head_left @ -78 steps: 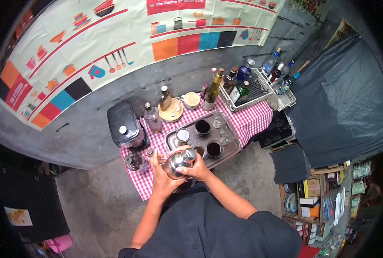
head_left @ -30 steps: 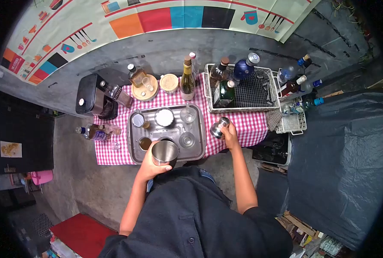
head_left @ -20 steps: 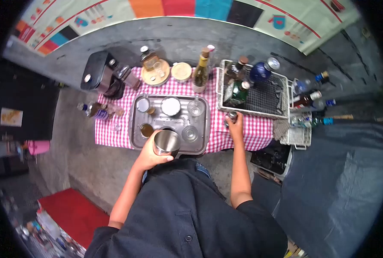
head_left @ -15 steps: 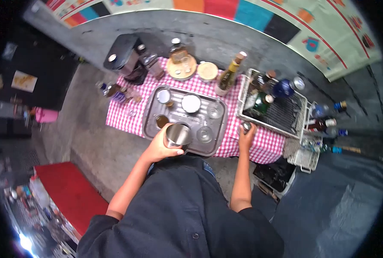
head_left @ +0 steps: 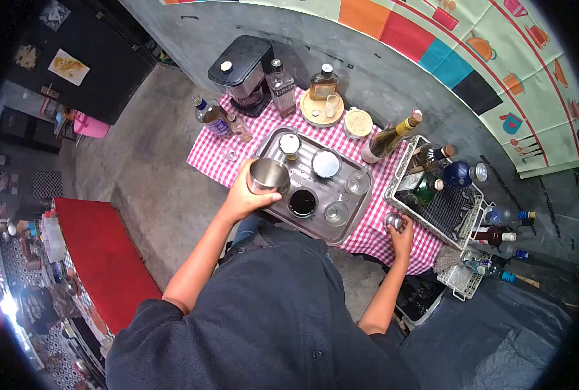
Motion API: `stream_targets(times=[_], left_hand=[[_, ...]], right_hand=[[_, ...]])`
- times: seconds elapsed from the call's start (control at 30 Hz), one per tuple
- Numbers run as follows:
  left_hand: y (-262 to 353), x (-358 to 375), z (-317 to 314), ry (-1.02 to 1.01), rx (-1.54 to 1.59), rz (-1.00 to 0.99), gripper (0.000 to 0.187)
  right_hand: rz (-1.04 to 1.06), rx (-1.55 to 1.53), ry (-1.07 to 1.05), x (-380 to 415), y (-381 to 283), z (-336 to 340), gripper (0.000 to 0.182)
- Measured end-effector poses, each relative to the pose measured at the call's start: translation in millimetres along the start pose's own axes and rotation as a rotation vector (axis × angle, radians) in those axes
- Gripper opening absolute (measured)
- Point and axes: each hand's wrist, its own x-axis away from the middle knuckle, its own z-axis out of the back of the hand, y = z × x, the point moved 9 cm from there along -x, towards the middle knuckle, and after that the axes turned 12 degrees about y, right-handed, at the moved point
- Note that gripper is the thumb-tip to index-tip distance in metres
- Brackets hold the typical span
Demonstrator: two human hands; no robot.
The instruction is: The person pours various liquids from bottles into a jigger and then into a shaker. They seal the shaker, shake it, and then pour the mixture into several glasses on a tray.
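A metal shaker cup [head_left: 269, 176] is in my left hand [head_left: 245, 195], its open mouth facing up over the left side of the grey tray [head_left: 328, 235]. Right beside it on the tray stands a glass of dark liquid [head_left: 302, 203]. The tray also carries a white-topped jar [head_left: 326, 163], a smaller white-topped container [head_left: 290, 144] and two clear glasses [head_left: 356, 182]. Over the checkered cloth, right of the tray, my right hand [head_left: 403, 235] has its fingers wrapped round a small metal piece [head_left: 394, 222].
Bottles, a black-lidded dispenser [head_left: 242, 62] and a round wooden board [head_left: 322, 110] line the back. At the right is a wire basket [head_left: 432, 218] of bottles, with a tall bottle [head_left: 387, 143] beside it. A red surface [head_left: 104, 260] lies at the lower left.
The whole view has shifted and turned. My left hand with the cup has moved left relative to the tray, uncovering more of the dark glass. My right hand still holds the metal piece.
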Motion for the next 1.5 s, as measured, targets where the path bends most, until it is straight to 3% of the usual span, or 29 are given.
stream_targets(times=[0.1,0.17,0.23,0.37,0.43,0.5,0.57,0.6,0.67,0.7,0.77,1.07,1.3,1.5], left_hand=[[13,-14,18,0.168,-0.303,-0.255,0.081],[-2,-24,27,0.237,-0.324,-0.252,0.084],[-18,-33,32,0.277,-0.314,-0.207,0.085],[-66,-60,36,0.325,-0.428,-0.14,0.089],[-88,-70,34,0.33,-0.511,-0.107,0.089],[-123,-80,26,0.281,-0.388,-0.069,0.089],[-135,-86,25,0.299,-0.442,-0.112,0.089],[-137,-87,19,0.251,-0.484,-0.064,0.089],[-141,-91,9,0.167,-0.586,0.008,0.088],[-150,-92,8,0.16,-0.586,0.011,0.088],[-162,-101,2,0.153,-0.573,-0.079,0.086],[-162,-109,-11,0.003,-0.473,-0.019,0.09],[-166,-115,-18,-0.067,-0.533,-0.088,0.092],[-164,-112,-8,-0.102,-0.543,-0.06,0.097]], right_hand=[[-0.104,-0.194,0.106,1,11,5,0.062],[-0.083,-0.058,0.096,-1,9,2,0.068],[-0.129,-0.098,0.009,-6,14,-3,0.087],[-0.109,0.028,-0.086,-7,26,3,0.089],[0.009,0.188,0.004,-6,20,19,0.089],[-0.003,0.183,0.013,8,14,27,0.088],[-0.205,0.057,0.053,27,14,35,0.082],[-0.203,0.064,0.049,34,3,38,0.082],[-0.39,0.15,-0.111,57,5,35,0.077],[-0.343,0.155,-0.089,60,30,33,0.072],[-0.354,0.205,-0.075,75,22,36,0.067],[-0.401,0.196,-0.058,123,-21,38,0.066],[-0.341,0.152,-0.095,123,-48,14,0.062],[-0.177,0.125,-0.183,106,-105,-18,0.036]])
